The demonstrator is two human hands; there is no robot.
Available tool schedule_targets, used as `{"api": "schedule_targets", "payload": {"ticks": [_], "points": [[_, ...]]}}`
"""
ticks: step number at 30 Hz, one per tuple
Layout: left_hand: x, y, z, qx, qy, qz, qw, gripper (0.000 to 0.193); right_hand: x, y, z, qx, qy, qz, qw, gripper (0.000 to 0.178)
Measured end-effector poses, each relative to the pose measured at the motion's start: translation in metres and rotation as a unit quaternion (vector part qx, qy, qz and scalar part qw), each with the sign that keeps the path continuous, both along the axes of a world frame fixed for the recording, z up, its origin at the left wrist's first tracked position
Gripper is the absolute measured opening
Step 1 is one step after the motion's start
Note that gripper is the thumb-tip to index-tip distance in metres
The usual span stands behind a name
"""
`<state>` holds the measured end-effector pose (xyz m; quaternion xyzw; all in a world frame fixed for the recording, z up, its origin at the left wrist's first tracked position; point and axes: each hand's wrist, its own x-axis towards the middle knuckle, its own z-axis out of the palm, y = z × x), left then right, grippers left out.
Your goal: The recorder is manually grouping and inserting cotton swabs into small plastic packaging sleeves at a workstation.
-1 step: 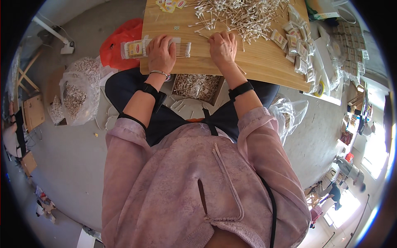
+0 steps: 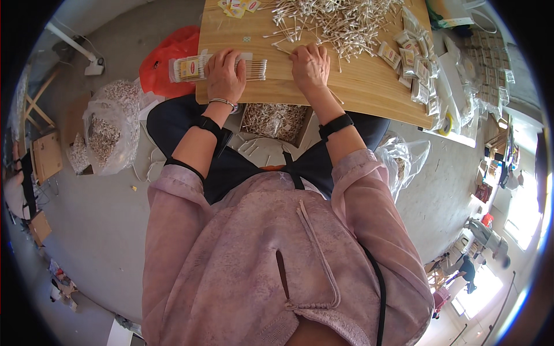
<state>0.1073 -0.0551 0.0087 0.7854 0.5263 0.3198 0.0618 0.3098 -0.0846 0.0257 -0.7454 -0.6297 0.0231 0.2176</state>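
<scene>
At far left, a clear bag (image 2: 107, 141) filled with cotton swabs stands on the floor (image 2: 118, 216). Right of it, a red plastic bag (image 2: 158, 66) lies beside the left edge of the wooden surface (image 2: 277, 92).

A clear packet (image 2: 189, 68) with a printed label projects past that edge. A flat row of swabs (image 2: 257, 70) extends from the packet side, under the left hand (image 2: 225, 76), and emerges to its right with the tips aligned. The left hand lies across the middle of this row, fingers bent over it and in contact; whether they grip or only press cannot be determined. Small yellow-and-white cards (image 2: 236, 8) lie at the far edge of the view, beyond the left hand.

Below the near edge of the surface, between the knees, is an open box (image 2: 306, 130) containing swabs.

The right hand (image 2: 311, 66) is positioned well apart from the left, palm down, fingers curled toward the surface. A single swab (image 2: 282, 49) lies at its fingertips; whether the fingers grasp it cannot be determined. Beyond the hand, a loose swab pile (image 2: 334, 23) spreads over the surface.

Right of the pile, filled packets (image 2: 412, 62) are heaped near the right edge. Farther right is a yellow tape roll (image 2: 445, 125).
</scene>
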Motion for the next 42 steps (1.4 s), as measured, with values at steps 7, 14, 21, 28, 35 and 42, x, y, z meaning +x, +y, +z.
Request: {"api": "schedule_targets", "payload": {"ticks": [7, 14, 21, 28, 35, 42], "points": [[0.002, 0.002, -0.002, -0.005, -0.019, -0.008, 1.000, 0.026, -0.017, 0.009, 0.000, 0.003, -0.036, 0.056, 0.998, 0.013], [0.001, 0.001, -0.001, -0.021, -0.050, -0.016, 0.998, 0.038, -0.048, 0.030, 0.004, 0.017, -0.040, 0.154, 0.987, 0.009], [-0.001, 0.002, -0.001, -0.022, -0.064, -0.027, 0.997, 0.041, -0.051, 0.034, 0.004, 0.030, -0.010, 0.161, 0.986, 0.009], [0.001, 0.001, 0.000, -0.027, -0.058, -0.011, 0.998, 0.045, -0.050, 0.041, 0.002, 0.014, -0.033, 0.133, 0.990, 0.010], [0.001, 0.001, -0.001, -0.019, -0.044, -0.005, 0.999, 0.042, -0.057, 0.034, 0.002, 0.003, -0.004, 0.167, 0.986, 0.010], [0.002, 0.002, 0.001, -0.004, -0.095, -0.032, 0.995, 0.031, -0.044, 0.025, -0.003, 0.070, 0.050, 0.153, 0.984, 0.024]]}}
